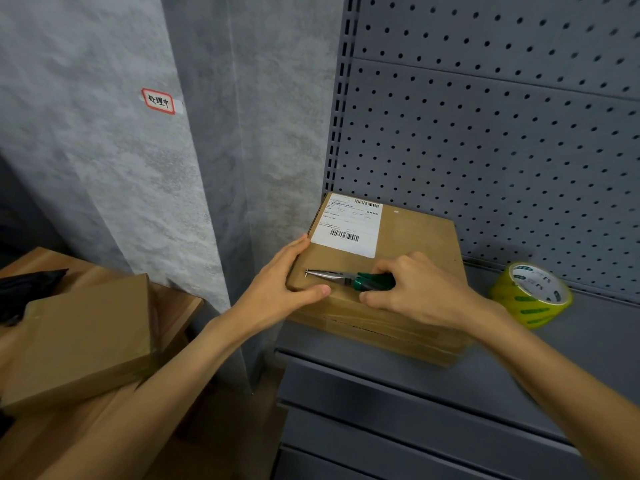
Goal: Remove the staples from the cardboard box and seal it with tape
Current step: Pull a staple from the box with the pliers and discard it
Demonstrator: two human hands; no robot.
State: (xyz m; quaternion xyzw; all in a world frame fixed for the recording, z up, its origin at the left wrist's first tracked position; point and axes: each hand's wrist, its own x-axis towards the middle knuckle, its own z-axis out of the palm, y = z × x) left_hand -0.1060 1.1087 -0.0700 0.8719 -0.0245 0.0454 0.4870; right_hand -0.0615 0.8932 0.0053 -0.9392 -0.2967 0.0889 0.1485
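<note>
The left hand (277, 282) grips the closed cardboard box (412, 244) by its corner while the right hand (412, 289) holds green-handled pliers (346, 279) on top.

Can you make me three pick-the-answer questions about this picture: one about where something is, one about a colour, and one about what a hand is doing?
1. Where is the tape?
A. on the box
B. on the shelf, right of the box
C. hung on the pegboard

2. What colour are the pliers' handles?
A. green
B. red
C. black

3. What is the left hand doing?
A. holding the tape
B. hanging idle
C. holding the box's corner

Answers:
1 B: the roll sits on the shelf, right of the box.
2 A: the pliers show green handles in the right hand.
3 C: the left hand wraps the box's near left corner.
</note>
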